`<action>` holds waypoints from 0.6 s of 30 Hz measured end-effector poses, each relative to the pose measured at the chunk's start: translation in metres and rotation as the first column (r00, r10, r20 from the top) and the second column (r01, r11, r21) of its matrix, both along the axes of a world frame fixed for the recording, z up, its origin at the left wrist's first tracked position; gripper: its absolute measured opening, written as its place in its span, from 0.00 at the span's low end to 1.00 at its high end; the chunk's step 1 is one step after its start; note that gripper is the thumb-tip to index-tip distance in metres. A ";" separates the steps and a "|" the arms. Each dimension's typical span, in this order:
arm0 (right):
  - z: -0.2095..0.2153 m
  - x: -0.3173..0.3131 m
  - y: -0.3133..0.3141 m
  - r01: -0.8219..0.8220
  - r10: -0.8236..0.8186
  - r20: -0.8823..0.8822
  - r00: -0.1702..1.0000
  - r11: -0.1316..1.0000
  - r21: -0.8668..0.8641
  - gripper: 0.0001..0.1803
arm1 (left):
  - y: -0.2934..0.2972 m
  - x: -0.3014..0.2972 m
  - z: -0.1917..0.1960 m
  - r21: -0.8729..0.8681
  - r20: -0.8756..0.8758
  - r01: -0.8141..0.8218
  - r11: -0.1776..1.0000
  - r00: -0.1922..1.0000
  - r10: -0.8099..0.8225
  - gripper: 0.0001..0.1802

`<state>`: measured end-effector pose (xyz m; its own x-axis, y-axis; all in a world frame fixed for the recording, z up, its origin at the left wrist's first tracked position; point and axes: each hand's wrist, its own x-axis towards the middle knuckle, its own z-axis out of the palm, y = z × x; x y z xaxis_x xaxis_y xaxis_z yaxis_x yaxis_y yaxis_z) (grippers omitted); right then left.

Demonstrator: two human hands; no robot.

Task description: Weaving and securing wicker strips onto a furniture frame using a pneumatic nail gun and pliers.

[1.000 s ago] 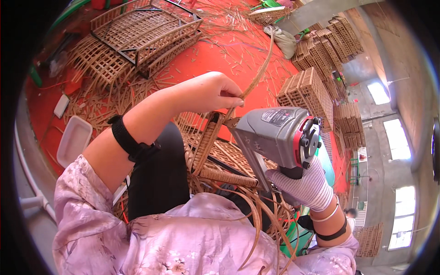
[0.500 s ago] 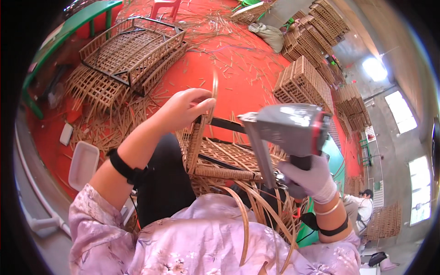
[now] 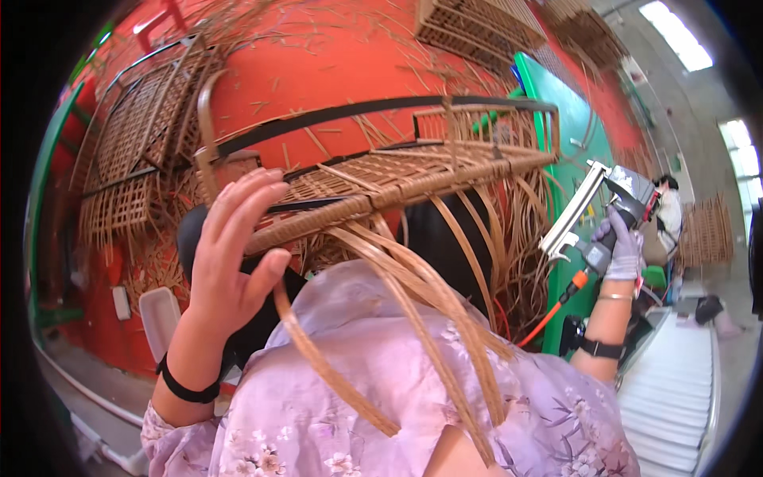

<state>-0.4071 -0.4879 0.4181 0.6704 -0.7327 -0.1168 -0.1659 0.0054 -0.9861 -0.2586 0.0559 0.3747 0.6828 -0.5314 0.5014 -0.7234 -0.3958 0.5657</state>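
Across my lap rests a woven rattan basket-like frame (image 3: 381, 191) with black metal bars. Several long loose rattan strips (image 3: 433, 290) trail from its near edge over my shirt. My left hand (image 3: 234, 246) is bare, its fingers stretched out and apart beside the frame's left corner; it holds nothing, and I cannot tell whether it touches the weave. A single upright strip (image 3: 205, 111) stands bent at that corner. Out to the right, my gloved right hand (image 3: 621, 250) grips a pneumatic staple gun (image 3: 600, 211) by its handle, with an orange air hose (image 3: 548, 318) attached.
A green table (image 3: 576, 119) stands on the right, a white slatted surface (image 3: 668, 381) nearer. Unfinished woven frames (image 3: 139, 135) lie at left, above a white tray (image 3: 161, 318). Rattan scraps litter the red floor (image 3: 318, 63). A person (image 3: 669, 215) sits at far right.
My right hand has swung the staple gun away from the frame to the right. My left hand has let go of the upright strip and opened. The frame has turned on my lap.
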 end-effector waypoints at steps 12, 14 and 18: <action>-0.126 -0.115 -0.158 0.288 -0.456 0.113 0.883 0.716 0.636 0.15 | -0.013 0.015 -0.008 0.233 0.121 -0.092 0.968 0.991 0.065 0.19; -0.143 -0.124 -0.180 0.237 -0.509 0.136 0.850 0.600 0.764 0.14 | -0.007 0.018 -0.011 0.217 0.104 -0.118 0.969 0.990 0.097 0.18; -0.177 -0.142 -0.237 0.311 -0.348 -0.026 0.937 0.797 0.518 0.17 | 0.009 0.023 -0.023 0.177 0.158 -0.240 0.955 0.964 0.213 0.19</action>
